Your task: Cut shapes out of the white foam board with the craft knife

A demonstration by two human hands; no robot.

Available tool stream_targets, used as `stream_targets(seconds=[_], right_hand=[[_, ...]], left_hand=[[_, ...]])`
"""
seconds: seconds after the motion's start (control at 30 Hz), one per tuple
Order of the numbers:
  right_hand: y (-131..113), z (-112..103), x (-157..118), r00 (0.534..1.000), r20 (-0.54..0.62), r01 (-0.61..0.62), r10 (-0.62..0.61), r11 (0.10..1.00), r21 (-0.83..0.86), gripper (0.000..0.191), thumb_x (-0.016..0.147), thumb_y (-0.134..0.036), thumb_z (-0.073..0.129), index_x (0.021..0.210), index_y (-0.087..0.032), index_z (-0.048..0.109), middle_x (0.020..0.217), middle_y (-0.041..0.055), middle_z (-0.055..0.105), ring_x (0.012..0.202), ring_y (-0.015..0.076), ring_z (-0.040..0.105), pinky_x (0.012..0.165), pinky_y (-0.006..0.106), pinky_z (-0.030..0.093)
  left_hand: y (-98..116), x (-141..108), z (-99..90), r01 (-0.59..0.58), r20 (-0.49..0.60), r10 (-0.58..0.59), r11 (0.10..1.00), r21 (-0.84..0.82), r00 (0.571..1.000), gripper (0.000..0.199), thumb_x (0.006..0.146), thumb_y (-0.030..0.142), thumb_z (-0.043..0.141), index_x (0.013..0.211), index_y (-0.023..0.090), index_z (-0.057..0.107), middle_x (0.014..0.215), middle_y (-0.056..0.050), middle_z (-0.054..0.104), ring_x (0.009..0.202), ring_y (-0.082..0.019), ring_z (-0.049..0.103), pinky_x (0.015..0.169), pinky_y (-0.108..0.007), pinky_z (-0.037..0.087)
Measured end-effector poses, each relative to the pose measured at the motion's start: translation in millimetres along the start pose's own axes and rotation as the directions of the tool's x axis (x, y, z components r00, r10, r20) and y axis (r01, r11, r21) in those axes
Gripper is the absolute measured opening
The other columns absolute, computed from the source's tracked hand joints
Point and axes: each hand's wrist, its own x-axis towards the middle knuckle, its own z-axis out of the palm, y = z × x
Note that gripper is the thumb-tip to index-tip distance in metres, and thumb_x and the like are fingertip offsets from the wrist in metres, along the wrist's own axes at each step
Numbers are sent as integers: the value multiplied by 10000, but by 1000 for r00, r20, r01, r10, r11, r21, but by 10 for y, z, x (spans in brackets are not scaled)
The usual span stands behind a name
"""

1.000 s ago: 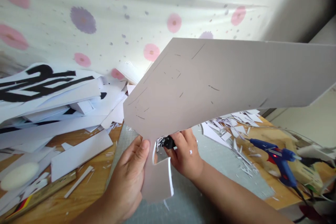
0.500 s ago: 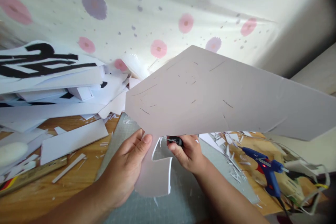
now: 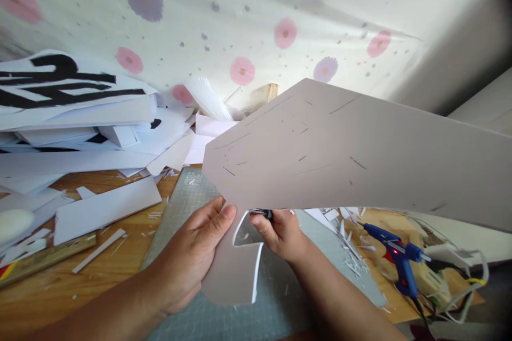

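Note:
A large white foam board (image 3: 304, 160) with short dark marks is held up in front of me, its long part reaching to the right. My left hand (image 3: 196, 250) grips its narrow neck, thumb on the near face. Below the neck, the board has a curved notch on its right side. My right hand (image 3: 284, 234) is closed round a black craft knife (image 3: 264, 214) at the top of that notch, by the board's lower edge. The board hides much of the knife, and its blade is hard to make out.
A grey cutting mat (image 3: 176, 218) lies beneath on the wooden table (image 3: 120, 287). White boards with black lettering (image 3: 60, 85) are stacked on the left, near a ruler (image 3: 52, 261). A blue glue gun (image 3: 400, 256) with a cord stands right, beside white scraps (image 3: 352, 250).
The board has shifted slightly right in view, and its right end has dropped lower. My right hand and the knife have moved a little left along the notch's top edge. My left grip is unchanged.

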Motion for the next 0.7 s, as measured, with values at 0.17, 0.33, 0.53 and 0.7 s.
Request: stream_targets(seconds=[0.17, 0.33, 0.53, 0.7], right_hand=[[-7, -48, -6, 982, 164, -110, 89, 986, 128, 428, 976, -504, 383, 854, -195, 653, 563, -7, 535, 518, 137, 507, 497, 247, 416], [-22, -85, -2, 947, 287, -218, 140, 941, 258, 435, 974, -524, 386, 888, -182, 641, 572, -11, 520, 517, 127, 499, 483, 233, 399], [-49, -93, 12, 949, 305, -184, 79, 924, 334, 425, 963, -525, 422, 876, -157, 617, 665, 15, 571, 594, 120, 532, 540, 232, 443], [-73, -67, 24, 983, 148, -153, 113, 944, 293, 383, 961, -472, 455, 783, -169, 607, 629, 0, 555, 561, 110, 504, 535, 231, 426]], left_hand=[[23, 6, 32, -32, -25, 33, 998, 49, 999, 262, 791, 446, 722, 742, 205, 631, 560, 61, 561, 469, -56, 466, 461, -155, 372], [-6, 15, -2, -49, -40, 52, 995, 87, 998, 266, 811, 463, 690, 798, 216, 592, 715, 32, 635, 599, -97, 559, 595, -206, 483], [-6, 21, -10, -50, -69, 58, 993, 105, 996, 307, 791, 487, 699, 784, 213, 559, 689, 35, 594, 621, -108, 556, 581, -206, 478], [26, 20, 9, -65, -88, 73, 993, 96, 993, 307, 755, 484, 732, 780, 210, 595, 703, 26, 622, 598, -105, 561, 576, -209, 480]])
